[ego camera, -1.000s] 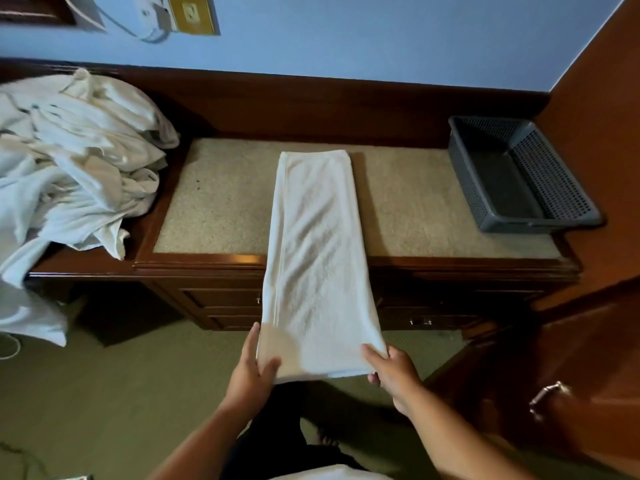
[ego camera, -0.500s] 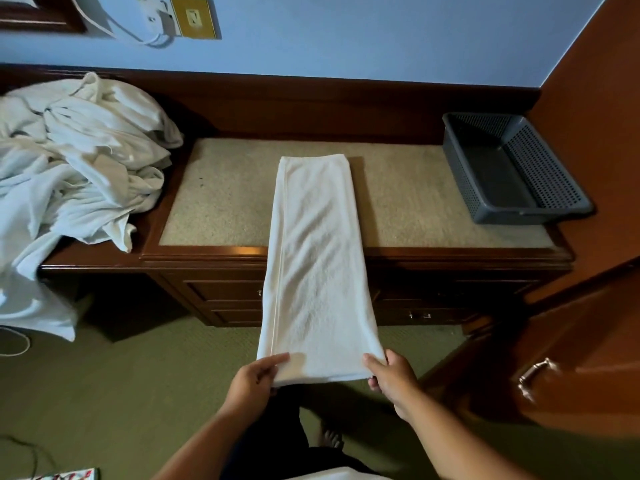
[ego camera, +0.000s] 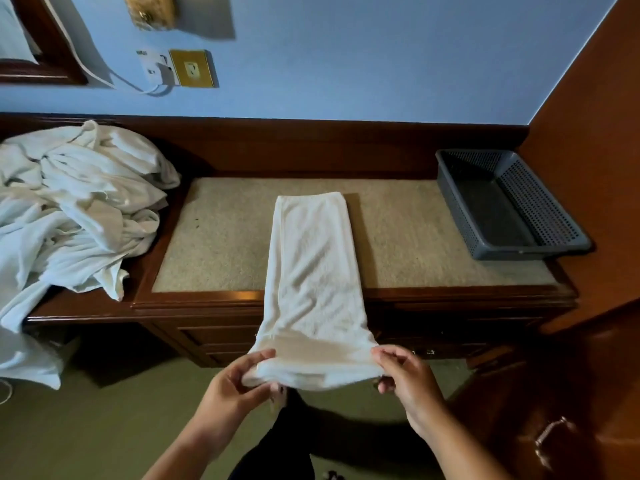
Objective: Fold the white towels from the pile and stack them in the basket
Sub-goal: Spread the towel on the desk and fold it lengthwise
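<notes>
A long white towel, folded into a narrow strip, lies on the wooden desk and hangs over its front edge. My left hand pinches the strip's near left corner. My right hand pinches the near right corner. The near end is lifted off the drawer fronts and held level between both hands. A heap of crumpled white towels covers the desk's left end. The grey perforated basket stands at the desk's right end, with nothing in it.
The desk has a beige inlaid top and drawers below. An orange-brown wooden panel rises close behind the basket, and a cabinet door with a metal handle is at lower right. Green carpet covers the floor.
Both hands shifted from flat against the hanging end to pinching its corners, then lifted it up and outward. The camera tilted upward, showing more wall.
</notes>
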{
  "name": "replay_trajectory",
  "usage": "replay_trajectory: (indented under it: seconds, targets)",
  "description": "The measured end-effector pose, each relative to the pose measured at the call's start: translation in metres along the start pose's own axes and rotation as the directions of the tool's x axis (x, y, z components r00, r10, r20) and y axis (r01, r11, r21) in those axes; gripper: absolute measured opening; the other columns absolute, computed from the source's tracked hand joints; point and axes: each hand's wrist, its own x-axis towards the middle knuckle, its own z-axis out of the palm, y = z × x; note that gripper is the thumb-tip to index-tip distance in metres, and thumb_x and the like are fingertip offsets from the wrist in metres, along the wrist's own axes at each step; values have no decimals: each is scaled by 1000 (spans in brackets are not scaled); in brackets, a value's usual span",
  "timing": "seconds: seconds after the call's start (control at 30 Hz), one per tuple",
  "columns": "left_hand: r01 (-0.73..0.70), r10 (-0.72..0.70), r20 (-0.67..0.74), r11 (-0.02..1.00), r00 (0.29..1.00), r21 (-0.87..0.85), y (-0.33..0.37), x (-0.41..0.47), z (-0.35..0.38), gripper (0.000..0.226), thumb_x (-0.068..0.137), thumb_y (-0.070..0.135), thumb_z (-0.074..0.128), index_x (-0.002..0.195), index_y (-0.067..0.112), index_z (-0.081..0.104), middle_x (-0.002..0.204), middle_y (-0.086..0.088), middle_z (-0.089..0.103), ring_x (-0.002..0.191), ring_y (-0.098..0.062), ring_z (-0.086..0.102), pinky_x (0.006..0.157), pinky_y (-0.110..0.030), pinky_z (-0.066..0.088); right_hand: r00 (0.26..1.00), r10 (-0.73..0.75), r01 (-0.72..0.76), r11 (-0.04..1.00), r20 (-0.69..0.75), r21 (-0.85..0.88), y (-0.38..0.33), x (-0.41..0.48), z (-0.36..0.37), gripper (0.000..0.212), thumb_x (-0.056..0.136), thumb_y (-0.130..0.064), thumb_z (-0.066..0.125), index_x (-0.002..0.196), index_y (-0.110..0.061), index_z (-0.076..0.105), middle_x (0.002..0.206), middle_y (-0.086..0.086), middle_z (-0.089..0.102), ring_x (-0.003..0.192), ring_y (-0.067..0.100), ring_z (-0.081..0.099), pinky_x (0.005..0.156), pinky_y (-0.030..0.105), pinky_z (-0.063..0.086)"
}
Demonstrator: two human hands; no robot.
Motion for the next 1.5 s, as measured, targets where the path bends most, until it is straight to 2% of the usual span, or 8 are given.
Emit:
replay_trajectory:
  seconds: [0.1,0.2,0.37,0.53,0.67,1.03,1.33,1.5]
  targets:
    - [-115,118,-39,991,992,74,37,33,-4,52,72,-2,81,120,14,70,114,-4,75,105,-14,70,86,-22,56,998,-50,45,993,39,111,-44,28,11,10,90,-15,68,92,-6,72,73,22,67,50,18,55,45,24,45]
    - [-185,192,-80,979,978,86,67,77,-10,39,79,-5,80,109,20,75,106,-7,77,98,-23,72,86,-36,58,983,-121,99,982,140,158,-89,57,21,39,77,-30,72,107,-5,66,86,24,72,59,18,58,50,26,41]
    - [-240,259,-150,962,954,133,122,169,-19,19,81,5,79,94,18,78,92,-4,79,92,-17,74,79,-19,56,966,-225,244,957,130,-156,-151,125,46,26,88,5,66,106,-14,66,95,7,77,77,8,66,58,17,43]
    - [-275,345,-177,904,922,328,158,254,-32,25,70,52,87,87,37,78,94,4,64,85,-7,65,72,-16,51,937,-349,306,862,-35,-404,-193,197,68,4,88,-23,74,86,-21,72,71,0,72,62,9,63,60,24,46]
    - [-195,229,-105,946,968,258,171,308,-43,21,74,42,77,92,30,78,100,2,74,94,-12,70,81,-31,58,915,-380,270,825,-135,-497,-203,250,85,28,88,-39,72,80,-12,69,69,8,66,64,19,59,58,31,42]
    - [-13,43,-217,990,975,138,177,402,-40,14,89,26,76,99,16,74,87,-3,78,85,-21,75,69,-32,59,961,-248,116,758,-119,-641,-229,345,102,33,95,-43,62,91,-10,66,87,4,66,84,23,63,75,39,52]
    - [144,-21,-325,922,945,359,158,488,-41,21,89,36,75,91,15,72,81,-4,74,79,-24,71,69,-42,58,992,-40,-50,744,-118,-666,-227,435,112,56,97,-42,60,140,-7,54,138,12,59,127,29,54,103,37,44]
    - [223,-24,-334,790,942,572,148,541,-41,29,93,43,67,92,14,68,81,-5,69,77,-25,66,68,-36,52,995,55,-95,691,-80,-717,-224,493,118,50,101,-36,57,135,1,55,136,17,58,125,33,54,96,33,42]
